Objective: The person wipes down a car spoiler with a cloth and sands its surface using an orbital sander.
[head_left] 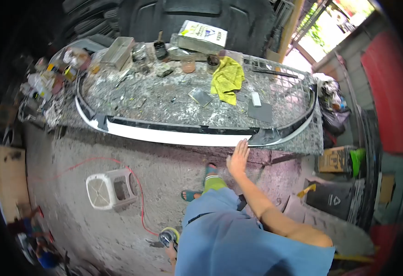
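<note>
A long curved car trim piece [178, 137], white along its front face and black at its ends, lies along the near edge of the workbench. My right hand [239, 158] rests with outstretched fingers against its white face, right of the middle. Low beside my body, my left hand [171, 252] is closed around an air sander [166, 236] with a round, yellowish-edged pad. The sander is held away from the trim piece, near a red hose [141, 202]; part of my left hand is hidden by my shirt.
On the bench [155, 101] are a yellow-green cloth [227, 79], sanding sheets [260, 112], a metal can [203, 34] and paint pots. A white stool [111, 188] stands on the floor at left. Boxes [335, 159] and panels crowd the right. Another person [45, 255] is at lower left.
</note>
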Demonstrator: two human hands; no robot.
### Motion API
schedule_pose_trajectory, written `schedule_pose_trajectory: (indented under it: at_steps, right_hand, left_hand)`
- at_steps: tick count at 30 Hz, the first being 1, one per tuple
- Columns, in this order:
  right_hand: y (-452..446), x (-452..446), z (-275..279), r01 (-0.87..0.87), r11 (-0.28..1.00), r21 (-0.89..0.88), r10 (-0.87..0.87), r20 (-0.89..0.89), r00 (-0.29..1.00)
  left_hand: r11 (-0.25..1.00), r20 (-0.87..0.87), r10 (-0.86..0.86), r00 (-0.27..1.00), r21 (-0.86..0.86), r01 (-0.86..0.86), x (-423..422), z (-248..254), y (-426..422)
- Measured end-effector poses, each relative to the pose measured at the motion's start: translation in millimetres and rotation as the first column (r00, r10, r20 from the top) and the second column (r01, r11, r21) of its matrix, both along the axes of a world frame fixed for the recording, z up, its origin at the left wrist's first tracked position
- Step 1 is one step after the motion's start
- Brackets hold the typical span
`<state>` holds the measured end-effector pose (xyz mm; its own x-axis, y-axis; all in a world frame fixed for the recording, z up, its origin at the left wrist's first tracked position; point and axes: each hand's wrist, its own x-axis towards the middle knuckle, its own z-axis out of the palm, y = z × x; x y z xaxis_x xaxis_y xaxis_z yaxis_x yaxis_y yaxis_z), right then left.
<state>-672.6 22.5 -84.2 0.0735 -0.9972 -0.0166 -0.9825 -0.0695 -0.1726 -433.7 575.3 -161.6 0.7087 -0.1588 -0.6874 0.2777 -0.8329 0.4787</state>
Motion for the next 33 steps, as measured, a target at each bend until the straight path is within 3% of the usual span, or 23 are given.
schedule_pose_trajectory:
  at_steps: [2,3,5,6,8,10,12,13,14,16,17,18,19,20,22,23,25,26,27,28,31,32,33]
  right_hand:
    - [0.4,37.3,-4.5,0.168,0.986,-0.014,-0.168,0.017,0.986]
    - [-1.1,55.5,-5.7,0.194,0.981,-0.017,-0.193,0.012,0.981]
    - [3.7,92.2,-8.1,0.257,0.966,0.011,-0.257,0.09,0.962]
    - [7.7,111.1,-4.9,0.253,0.967,0.03,-0.255,0.095,0.962]
    - [17.9,152.7,-0.2,0.165,0.985,0.047,-0.168,0.056,0.984]
    - [32.7,205.9,-13.0,0.056,0.994,0.089,-0.059,0.033,0.998]
    - [60.0,264.7,-11.3,-0.333,0.943,-0.021,0.333,0.02,0.943]
    - [78.1,287.9,-2.5,-0.572,0.819,0.046,0.545,0.247,0.801]
    - [88.3,319.1,-15.1,-0.841,0.457,0.29,0.728,0.42,0.541]
    - [89.0,346.5,46.1,-0.914,0.127,0.385,0.506,0.768,0.393]
    - [94.2,354.1,58.5,-0.92,0.128,0.372,0.493,0.781,0.384]
    - [98.6,356.7,66.4,-0.868,0.245,0.432,0.357,0.792,0.495]
    - [97.1,357.8,73.7,-0.795,0.348,0.497,0.214,0.784,0.583]
    - [93.6,356.6,83.7,-0.802,0.354,0.482,0.218,0.791,0.571]
    - [94.0,348.7,96.3,-0.705,0.414,0.575,-0.09,0.797,0.597]
    - [96.4,345.6,100.2,-0.698,0.425,0.576,-0.099,0.796,0.597]
    - [99.7,346.2,108.3,-0.651,0.555,0.517,-0.311,0.855,0.414]
    - [100.6,349.5,112.5,-0.627,0.58,0.52,-0.318,0.853,0.413]
    - [102.3,351.2,116.4,-0.429,0.805,0.409,-0.264,0.896,0.357]
    - [101.6,350.9,117.8,-0.184,0.948,0.261,-0.191,0.925,0.328]
    - [67.1,330.2,112.6,0.156,0.958,0.241,-0.27,0.941,0.204]
    - [54.8,320.3,113.0,0.295,0.917,0.269,-0.316,0.941,0.125]
    - [49.4,306.8,107.2,0.382,0.888,0.254,-0.312,0.945,0.098]
  left_hand:
    - [0.959,-0.073,0.203,0.977,-0.188,-0.213,24.9,-7.5,11.8]
    - [0.964,-0.078,0.177,0.981,-0.189,-0.189,36.6,-4.3,4.0]
    - [0.916,-0.091,0.383,0.919,-0.092,-0.391,59.3,18.7,-1.7]
    - [0.922,-0.093,0.37,0.924,-0.081,-0.378,72.2,27.9,-5.7]
    - [0.938,-0.123,0.278,0.953,-0.178,-0.297,96.9,38.9,-18.1]
    - [0.964,-0.104,0.203,0.974,-0.154,-0.217,129.5,43.3,-33.6]
    - [0.99,0.106,0.099,0.989,-0.106,-0.088,159.4,53.6,-67.2]
    - [0.967,-0.067,0.191,0.979,-0.158,-0.199,170.9,69.8,-88.2]
    - [0.971,-0.064,0.175,0.982,-0.154,-0.183,183.2,89.0,-126.1]
    - [0.968,-0.097,-0.042,0.994,-0.251,0.016,206.9,114.1,-164.5]
    - [0.971,-0.06,-0.119,0.991,-0.216,0.103,227.9,94.2,-166.9]
    - [0.965,-0.021,-0.193,0.981,-0.183,0.186,251.2,73.5,-171.1]
    - [0.92,0.108,-0.268,0.957,-0.266,0.287,256.5,82.3,-191.4]
    - [0.856,0.239,-0.329,0.913,-0.333,0.396,250.1,102.4,-229.4]
    - [0.766,0.401,-0.439,0.804,-0.3,0.568,246.5,133.3,-281.3]
    - [0.758,0.399,-0.45,0.798,-0.301,0.578,247.5,139.2,-297.7]
    - [0.576,0.469,-0.678,0.567,-0.14,0.805,251.6,146.7,-329.9]
    - [0.549,0.468,-0.692,0.549,-0.153,0.822,247.5,151.4,-349.2]
    - [0.416,0.611,-0.686,0.395,-0.117,0.902,238.0,157.7,-368.8]
    - [0.281,0.733,-0.638,0.236,-0.064,0.958,226.3,163.5,-386.0]
    - [0.1,0.594,-0.773,0.224,-0.233,0.967,182.8,197.6,-441.2]
    - [0.056,0.47,-0.867,0.165,-0.237,0.97,172.7,195.0,-452.4]
    - [-0.056,0.474,-0.879,0.062,-0.23,0.971,161.1,191.3,-458.9]
